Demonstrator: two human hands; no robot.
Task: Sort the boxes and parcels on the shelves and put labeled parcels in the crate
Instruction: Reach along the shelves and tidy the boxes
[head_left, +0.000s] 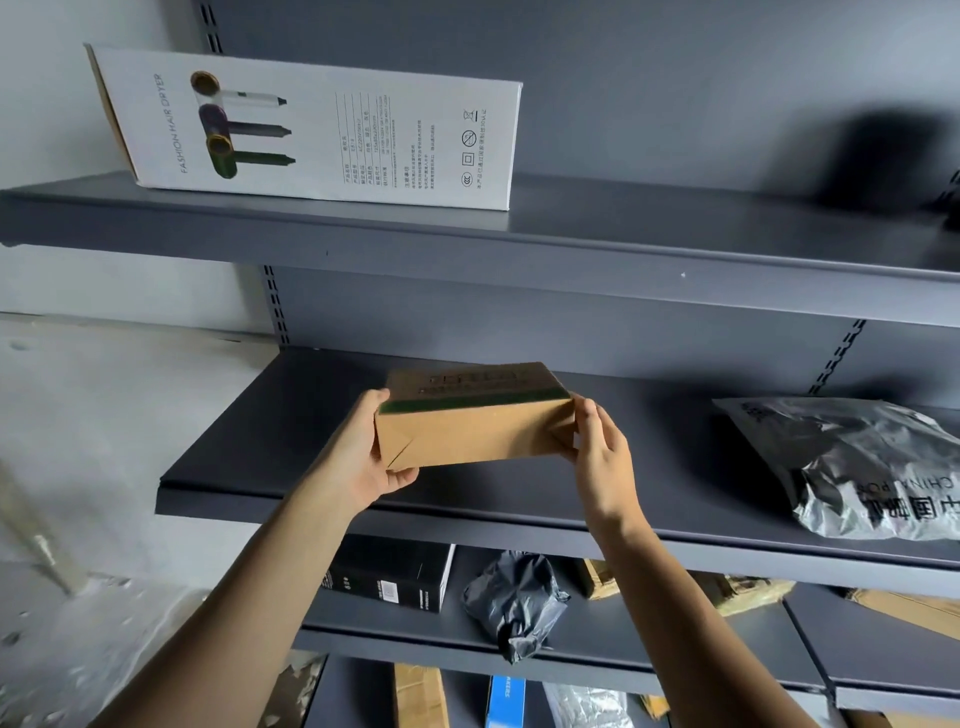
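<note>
two hands hold a small brown box over the middle shelf

a person faces grey metal shelving, seen from a camera worn on their head. both bare arms reach forward. the left hand (371, 452) wraps round the left end of a small brown cardboard box (467, 431), and the right hand (597, 457) grips the right end with curled fingers. the box has a dark green band along its upper edge and blurred print on its top face. no shipping label shows on the sides facing the camera. it is tilted in the hands over the middle shelf (260, 467), and it is not possible to tell whether its far edge touches the shelf.

further right on the same shelf lies a grey plastic mailer bag (857, 462), well apart from the box. a white hair dryer box (311, 130) stands on the top shelf (571, 244). the shelf below holds a black box (395, 577) and a crumpled dark parcel (514, 603). the crate is not in view.

the step in hand looks like sorting: this one box is being checked or placed. the next move likely calls for turning it to look for a label, then either setting it flat on a shelf or carrying it to the crate
</note>
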